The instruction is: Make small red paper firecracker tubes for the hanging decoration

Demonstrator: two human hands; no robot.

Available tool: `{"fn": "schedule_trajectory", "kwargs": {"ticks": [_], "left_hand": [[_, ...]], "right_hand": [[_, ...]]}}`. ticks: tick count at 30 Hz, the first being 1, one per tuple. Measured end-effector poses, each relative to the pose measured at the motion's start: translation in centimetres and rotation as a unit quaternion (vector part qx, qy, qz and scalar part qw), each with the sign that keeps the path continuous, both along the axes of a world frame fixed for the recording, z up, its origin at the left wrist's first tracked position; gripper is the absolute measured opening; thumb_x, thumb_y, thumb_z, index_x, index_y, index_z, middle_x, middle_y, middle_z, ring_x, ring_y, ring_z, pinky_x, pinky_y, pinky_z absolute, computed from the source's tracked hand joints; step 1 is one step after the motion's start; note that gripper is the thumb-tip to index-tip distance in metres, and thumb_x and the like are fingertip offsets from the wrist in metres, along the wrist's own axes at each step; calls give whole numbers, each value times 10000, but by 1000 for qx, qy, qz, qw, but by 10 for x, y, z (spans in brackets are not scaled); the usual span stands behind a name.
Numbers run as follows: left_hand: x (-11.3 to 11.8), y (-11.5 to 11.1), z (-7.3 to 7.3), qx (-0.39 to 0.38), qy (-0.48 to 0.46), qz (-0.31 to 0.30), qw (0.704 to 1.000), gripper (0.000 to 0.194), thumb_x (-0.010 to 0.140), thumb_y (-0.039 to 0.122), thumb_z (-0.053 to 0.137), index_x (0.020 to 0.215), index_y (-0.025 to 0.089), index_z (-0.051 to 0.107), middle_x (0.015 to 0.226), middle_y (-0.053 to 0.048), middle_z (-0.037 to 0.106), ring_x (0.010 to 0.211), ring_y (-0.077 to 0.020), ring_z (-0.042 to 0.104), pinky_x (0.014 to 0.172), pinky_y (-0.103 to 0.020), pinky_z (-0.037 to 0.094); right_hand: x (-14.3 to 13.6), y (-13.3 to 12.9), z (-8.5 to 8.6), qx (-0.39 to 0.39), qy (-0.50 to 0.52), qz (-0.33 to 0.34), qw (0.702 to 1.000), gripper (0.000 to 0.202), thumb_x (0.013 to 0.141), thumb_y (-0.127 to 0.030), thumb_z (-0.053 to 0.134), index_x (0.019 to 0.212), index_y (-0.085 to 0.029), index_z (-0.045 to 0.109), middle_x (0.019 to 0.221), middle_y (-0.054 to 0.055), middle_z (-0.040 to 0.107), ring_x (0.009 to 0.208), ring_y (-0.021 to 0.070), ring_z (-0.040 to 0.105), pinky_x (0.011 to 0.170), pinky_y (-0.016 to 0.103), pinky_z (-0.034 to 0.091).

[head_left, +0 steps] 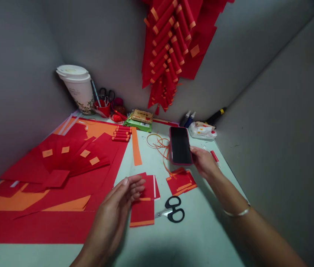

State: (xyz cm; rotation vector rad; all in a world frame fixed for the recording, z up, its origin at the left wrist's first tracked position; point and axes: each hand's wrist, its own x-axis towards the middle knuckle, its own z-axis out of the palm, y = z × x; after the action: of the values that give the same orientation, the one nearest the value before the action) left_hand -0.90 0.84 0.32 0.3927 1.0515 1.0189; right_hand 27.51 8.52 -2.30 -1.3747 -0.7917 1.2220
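Observation:
My right hand (205, 160) grips the lower right edge of a smartphone (180, 145) with a dark screen and a reddish case. My left hand (120, 200) hovers at the left of several red paper pieces (143, 213) with orange strips; its fingers are loosely bent and apart, with nothing seen in them. Black-handled scissors (175, 209) lie beside these pieces, blades partly hidden under the paper. Another pile of red pieces with orange edges (181, 181) rests below the phone. Thin orange strips (161, 146) lie curled to the phone's left.
Large red and orange sheets (90, 178) cover the table's left side, with small red rolls (122, 133) on them. A white lidded cup (77, 89), a red pot (103, 109) and a tissue pack (202, 130) stand along the back. Paper firecrackers (170, 40) hang on the wall.

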Motion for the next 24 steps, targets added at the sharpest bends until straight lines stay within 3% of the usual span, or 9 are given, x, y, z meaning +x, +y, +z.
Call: {"fn": "schedule_trajectory", "kwargs": {"ticks": [3, 6, 12, 16, 19, 24], "left_hand": [[1, 0, -3, 33, 37, 14, 999, 336, 803, 433, 705, 965, 140, 739, 892, -85, 724, 878, -223, 625, 823, -332, 476], [1, 1, -6, 57, 72, 22, 996, 320, 780, 433, 727, 954, 165, 735, 891, -69, 716, 863, -216, 614, 819, -334, 462], [-4, 2, -15, 65, 111, 8, 992, 254, 786, 387, 728, 979, 222, 707, 993, -42, 707, 914, -210, 620, 875, -347, 449], [-6, 3, -11, 94, 187, -29, 977, 244, 789, 391, 717, 983, 246, 690, 1022, -39, 700, 958, -233, 633, 887, -354, 458], [-5, 3, -8, 163, 325, -92, 927, 216, 777, 362, 710, 950, 234, 692, 987, -66, 696, 955, -266, 633, 877, -369, 460], [-3, -1, -21, 302, 518, -243, 763, 205, 777, 322, 665, 959, 236, 700, 970, -92, 648, 955, -316, 597, 829, -418, 452]], "right_hand": [[30, 34, -13, -32, -43, -51, 997, 229, 927, -320, 632, 1034, -123, 676, 1031, 76, 688, 896, 201, 656, 792, 358, 552], [43, 56, -26, -66, -72, -68, 993, 330, 960, -341, 607, 1239, -167, 582, 1232, 93, 611, 1024, 232, 640, 853, 439, 556], [51, 75, -42, -104, -144, -74, 981, 344, 957, -339, 612, 1253, -168, 578, 1251, 97, 604, 1043, 242, 635, 865, 446, 553], [56, 75, -46, -96, -217, -72, 969, 344, 953, -344, 615, 1245, -166, 586, 1251, 91, 605, 1044, 249, 634, 862, 443, 553], [57, 70, -43, -82, -282, -70, 953, 347, 952, -345, 617, 1247, -165, 585, 1256, 90, 603, 1043, 250, 634, 856, 439, 556], [51, 52, -24, -26, -388, -60, 919, 251, 936, -341, 604, 1066, -141, 685, 1074, 89, 689, 1003, 253, 639, 900, 436, 501]]}}
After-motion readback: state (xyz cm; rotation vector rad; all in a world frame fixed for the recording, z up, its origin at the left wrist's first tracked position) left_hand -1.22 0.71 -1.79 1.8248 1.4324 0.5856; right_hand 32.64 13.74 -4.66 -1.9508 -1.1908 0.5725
